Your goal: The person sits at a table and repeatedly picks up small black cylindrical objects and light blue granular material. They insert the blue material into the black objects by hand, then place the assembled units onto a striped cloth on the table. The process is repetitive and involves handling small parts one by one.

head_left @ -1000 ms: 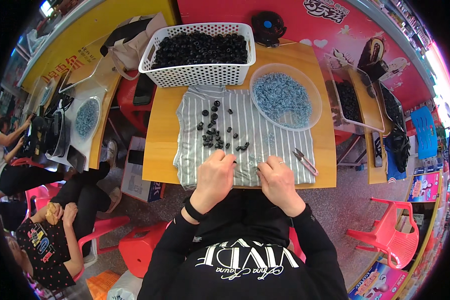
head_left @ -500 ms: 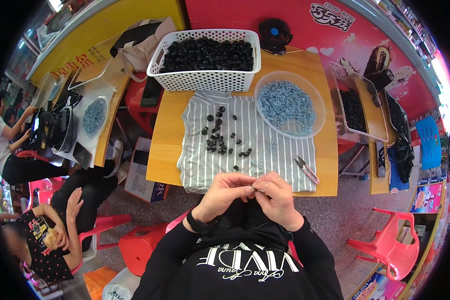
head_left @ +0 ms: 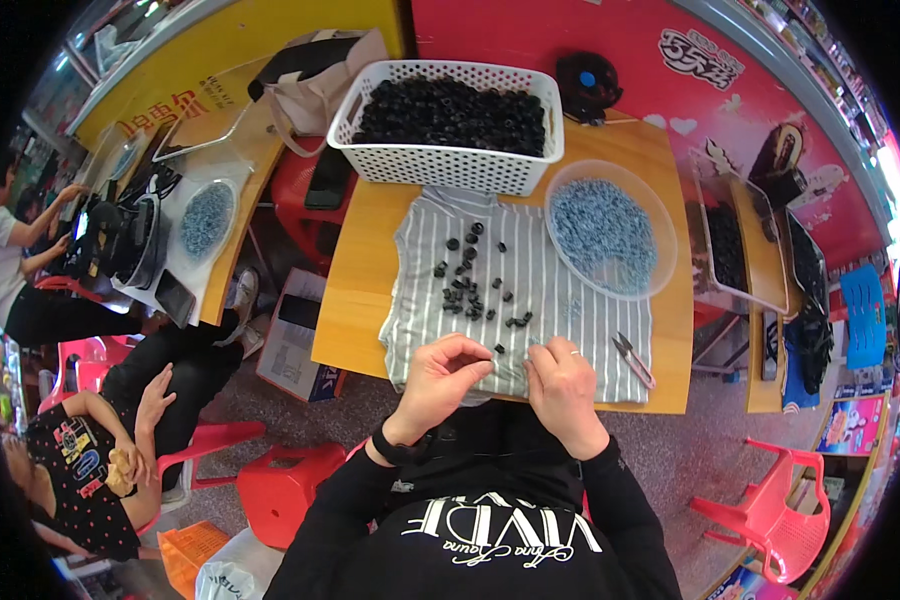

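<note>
My left hand (head_left: 440, 382) is at the front edge of a grey and white striped cloth (head_left: 602, 330), thumb and forefinger curled to a pinch. Whatever is between those fingertips is too small to make out. Beside it, my right hand (head_left: 564, 395) reaches onto the cloth with its fingers drawn together, by some tiny pale pieces. Any item inside its fingers is hidden. One small black part (head_left: 500, 349) lies between the hands. Farther back on the cloth is a loose group of small black cylindrical parts (head_left: 460, 295). Thread snips (head_left: 633, 360) rest to the right.
A white perforated basket (head_left: 440, 162) full of black parts stands at the back of the table (head_left: 355, 300). A translucent round tub (head_left: 667, 265) holds small bluish clear pieces. A black fan (head_left: 587, 85) is behind. People sit at the left; a red stool (head_left: 275, 495) stands on the floor.
My hands have come apart from a shared pinch over a small item. The right hand has moved down onto the cloth; the left stays nearby. The whole view has shifted slightly.
</note>
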A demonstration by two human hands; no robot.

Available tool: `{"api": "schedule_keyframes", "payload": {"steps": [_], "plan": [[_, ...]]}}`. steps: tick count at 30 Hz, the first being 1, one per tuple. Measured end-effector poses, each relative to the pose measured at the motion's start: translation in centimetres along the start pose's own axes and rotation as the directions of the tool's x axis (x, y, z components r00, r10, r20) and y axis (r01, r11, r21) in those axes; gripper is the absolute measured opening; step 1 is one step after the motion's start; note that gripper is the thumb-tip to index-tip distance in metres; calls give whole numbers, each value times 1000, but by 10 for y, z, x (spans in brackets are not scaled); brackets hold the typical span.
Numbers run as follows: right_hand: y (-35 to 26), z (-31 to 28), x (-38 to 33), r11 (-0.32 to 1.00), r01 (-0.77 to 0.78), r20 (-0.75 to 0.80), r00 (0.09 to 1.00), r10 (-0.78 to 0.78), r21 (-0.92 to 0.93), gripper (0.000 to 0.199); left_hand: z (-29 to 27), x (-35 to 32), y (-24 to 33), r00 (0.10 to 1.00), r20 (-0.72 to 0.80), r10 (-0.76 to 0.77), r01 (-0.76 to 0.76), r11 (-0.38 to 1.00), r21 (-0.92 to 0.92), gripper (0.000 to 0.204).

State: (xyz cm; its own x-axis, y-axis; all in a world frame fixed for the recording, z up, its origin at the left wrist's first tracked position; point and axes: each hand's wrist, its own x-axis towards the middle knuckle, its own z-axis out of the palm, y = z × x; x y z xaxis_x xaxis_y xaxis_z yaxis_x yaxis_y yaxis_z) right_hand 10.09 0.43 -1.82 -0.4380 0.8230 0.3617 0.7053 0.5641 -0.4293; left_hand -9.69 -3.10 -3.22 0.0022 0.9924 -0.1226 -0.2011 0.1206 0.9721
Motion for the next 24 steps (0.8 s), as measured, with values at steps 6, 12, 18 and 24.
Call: {"api": "schedule_keyframes", "payload": {"steps": [6,12,18,24], "plan": [[6,5,1,1000,17,18,1000,-16,-25,13,1,19,6,972,57,227,-229,874,429,9],[9,2,3,998,18,-48,999,-15,66,14,7,28,6,951,62,304,-292,812,506,12],[23,3,-7,989,-30,-155,987,53,148,13,9,32,5,937,89,337,-323,743,586,12],[29,3,-11,978,-46,-168,982,82,205,13,13,30,6,893,320,316,-450,601,660,16]]}}
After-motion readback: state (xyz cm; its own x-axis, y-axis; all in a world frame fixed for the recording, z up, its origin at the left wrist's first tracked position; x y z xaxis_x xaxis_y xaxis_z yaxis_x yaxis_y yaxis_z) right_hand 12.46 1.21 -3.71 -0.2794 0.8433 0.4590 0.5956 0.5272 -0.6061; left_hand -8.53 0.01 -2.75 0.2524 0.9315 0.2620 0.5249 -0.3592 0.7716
